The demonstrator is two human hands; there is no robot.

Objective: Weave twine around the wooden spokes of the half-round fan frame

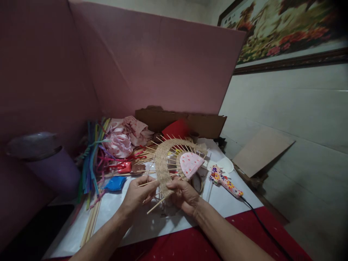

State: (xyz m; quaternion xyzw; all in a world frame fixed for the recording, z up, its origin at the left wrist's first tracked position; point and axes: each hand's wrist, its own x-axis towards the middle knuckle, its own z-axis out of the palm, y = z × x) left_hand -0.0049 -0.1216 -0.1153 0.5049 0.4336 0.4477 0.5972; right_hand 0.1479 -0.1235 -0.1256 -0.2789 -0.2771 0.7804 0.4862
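Observation:
Both hands hold up a half-round woven fan of straw-coloured cord on thin wooden sticks. A pink spotted fabric half-circle covers its inner centre. My left hand is closed at the lower left edge, its fingers around a stick end and the outer woven band. My right hand grips the lower end of the band, with the thumb on top and the other fingers underneath. Whether the left fingers also pinch a strand of cord is hard to make out.
A flower-patterned glue gun with a black cable lies at the right on white paper. Left are colourful pipe cleaners, a blue packet, pink fabric and wooden sticks. Cardboard stands behind.

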